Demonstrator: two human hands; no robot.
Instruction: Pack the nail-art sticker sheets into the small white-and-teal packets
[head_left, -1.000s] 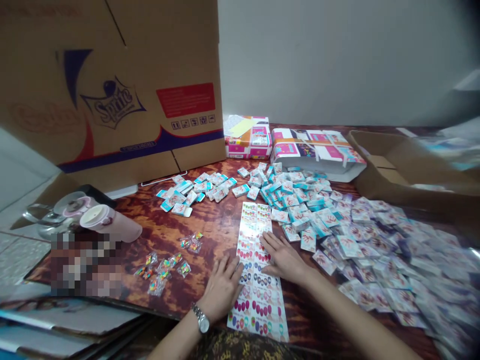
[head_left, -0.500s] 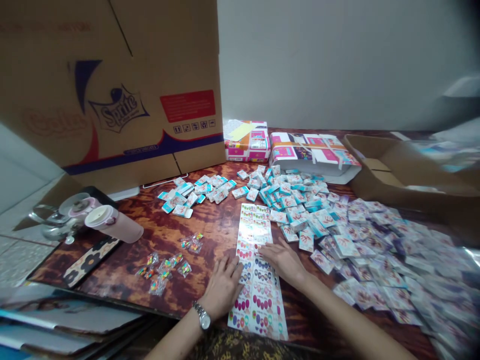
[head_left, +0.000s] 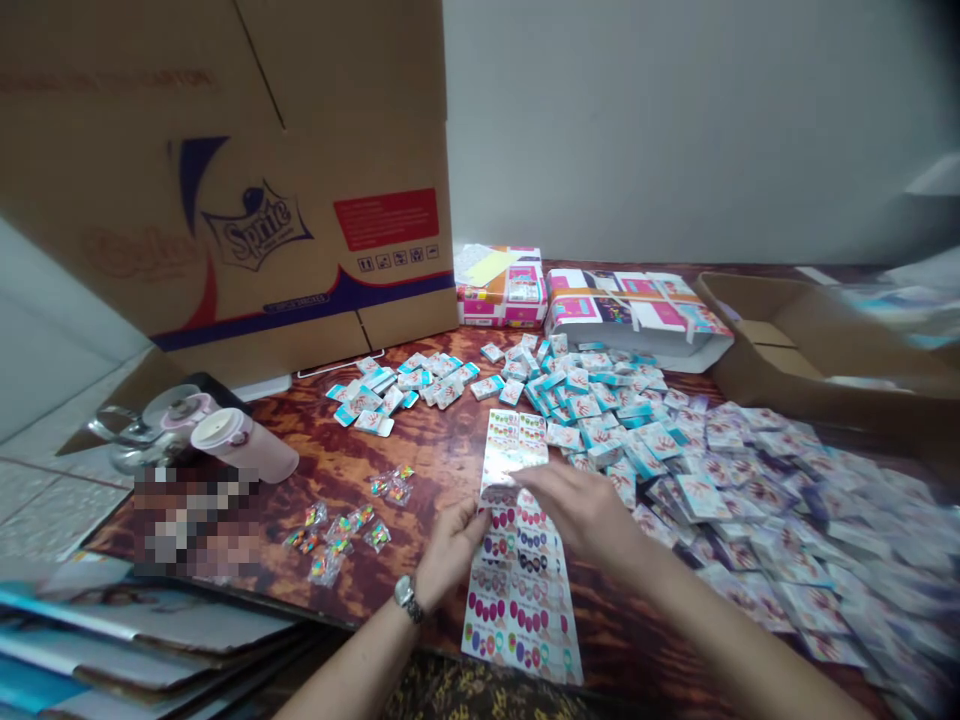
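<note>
A long sheet (head_left: pixel 517 630) printed with rows of colourful nail-shaped pictures lies lengthwise on the table in front of me, with a raised curl across it near the hands. My left hand (head_left: pixel 452 548), wearing a wristwatch, pinches the sheet's left edge between thumb and fingers. Over the right side of the sheet is my right hand (head_left: pixel 581 505), its fingers stretched to the left with tips close to the curl; whether they touch it I cannot tell. Many small white-and-blue boxes (head_left: pixel 592 400) are heaped just beyond the right hand.
Small clear packets of coloured pieces (head_left: pixel 337 535) lie left of the sheet. Further left stands a pink tumbler (head_left: pixel 255 450). A large Sprite carton (head_left: pixel 300 120) rises at the back left. Purple-white packs (head_left: pixel 780 520) spread rightward below an open cardboard box (head_left: pixel 810 390). Two pink-white packages (head_left: pixel 637 300) sit behind.
My left hand has gone from lying flat to pinching the sheet's edge. My right hand has risen off the sheet, and a curl now shows across it. The view has shifted slightly.
</note>
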